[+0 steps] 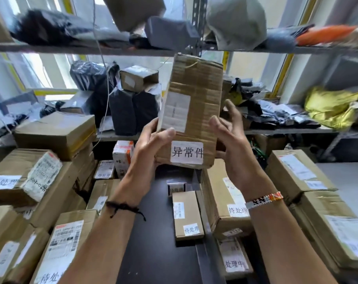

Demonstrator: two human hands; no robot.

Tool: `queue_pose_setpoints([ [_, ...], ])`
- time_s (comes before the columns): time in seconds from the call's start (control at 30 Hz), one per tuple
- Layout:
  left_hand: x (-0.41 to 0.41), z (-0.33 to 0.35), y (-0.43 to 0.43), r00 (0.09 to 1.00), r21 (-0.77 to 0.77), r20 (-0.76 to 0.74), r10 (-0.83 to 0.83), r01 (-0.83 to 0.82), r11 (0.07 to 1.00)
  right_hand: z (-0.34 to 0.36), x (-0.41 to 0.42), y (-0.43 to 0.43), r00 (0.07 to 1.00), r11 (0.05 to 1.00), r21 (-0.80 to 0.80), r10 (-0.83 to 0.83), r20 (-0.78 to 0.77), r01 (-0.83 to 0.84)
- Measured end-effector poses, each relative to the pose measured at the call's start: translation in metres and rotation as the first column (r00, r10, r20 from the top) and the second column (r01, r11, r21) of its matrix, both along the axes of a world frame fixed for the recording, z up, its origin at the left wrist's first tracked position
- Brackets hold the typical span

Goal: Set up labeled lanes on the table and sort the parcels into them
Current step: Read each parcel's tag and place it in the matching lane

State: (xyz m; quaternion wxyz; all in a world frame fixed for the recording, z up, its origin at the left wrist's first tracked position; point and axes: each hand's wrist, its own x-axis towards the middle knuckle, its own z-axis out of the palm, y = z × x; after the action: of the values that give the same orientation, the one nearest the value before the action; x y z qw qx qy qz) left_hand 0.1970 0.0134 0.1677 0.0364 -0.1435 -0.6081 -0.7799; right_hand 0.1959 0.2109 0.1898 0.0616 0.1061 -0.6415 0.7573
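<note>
nearest the camera, two bare forearms rose from the bottom edge of the frame over a dark table (pixel 153 253) crowded on both sides with cardboard boxes. a small box (pixel 187 214) in the lower centre and several neighbours carried white tags reading 待处理, while a tagged box (pixel 233 261) at the lower right read 处理中. above them, mid-frame, the parcel (pixel 196 95) was held upright in the air, clear of the table. the left hand (pixel 149 146) gripped its lower left corner, thumb curled across the front face. the right hand (pixel 233 140) lay along the lower right edge, fingers fairly straight and reaching behind the box — whether the palm actually pressed the card could not be told. a white label (pixel 186 152) low on the parcel read 异常件, so the step in hand looked like checking this one and classing it as an exception item. the next move would call for finding a lane that matched and lowering the parcel into it, and no such lane showed among the tags in view. the printed shipping slip (pixel 176 111) was too blurred to read, and the parcel's back and the right fingertips were hidden. the shelves (pixel 71 48) of bags beyond — across the upper half of the frame — were smeared by motion.
</note>
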Motion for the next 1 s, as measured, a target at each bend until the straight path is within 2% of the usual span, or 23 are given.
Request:
queue_pose_setpoints([
  [0.1, 0.005, 0.001, 0.01, 1.0, 0.061, 0.001, -0.013, 0.013, 0.998, 0.003, 0.004, 0.001, 0.993, 0.991, -0.071, 0.116, 0.021, -0.114],
  [0.27, 0.011, 0.006, 0.019, 1.0, 0.03, -0.001, -0.014, 0.014, 0.999, 0.006, 0.008, 0.005, 0.994, 0.983, -0.152, 0.102, -0.033, -0.106],
  [0.57, 0.006, -0.004, 0.045, 0.996, -0.021, 0.036, -0.081, 0.082, 0.996, -0.004, 0.016, 0.038, 1.0, 0.991, -0.135, 0.018, -0.006, -0.018],
  [0.8, 0.002, -0.022, 0.154, 0.959, -0.03, 0.053, -0.277, 0.279, 0.96, -0.022, 0.044, 0.14, 0.985, 0.98, -0.117, -0.152, 0.085, 0.161],
  [1.0, 0.025, -0.053, 0.277, 0.932, -0.046, 0.134, -0.338, 0.346, 0.937, -0.043, 0.078, 0.262, 0.96, 0.96, -0.121, -0.232, 0.155, 0.252],
])
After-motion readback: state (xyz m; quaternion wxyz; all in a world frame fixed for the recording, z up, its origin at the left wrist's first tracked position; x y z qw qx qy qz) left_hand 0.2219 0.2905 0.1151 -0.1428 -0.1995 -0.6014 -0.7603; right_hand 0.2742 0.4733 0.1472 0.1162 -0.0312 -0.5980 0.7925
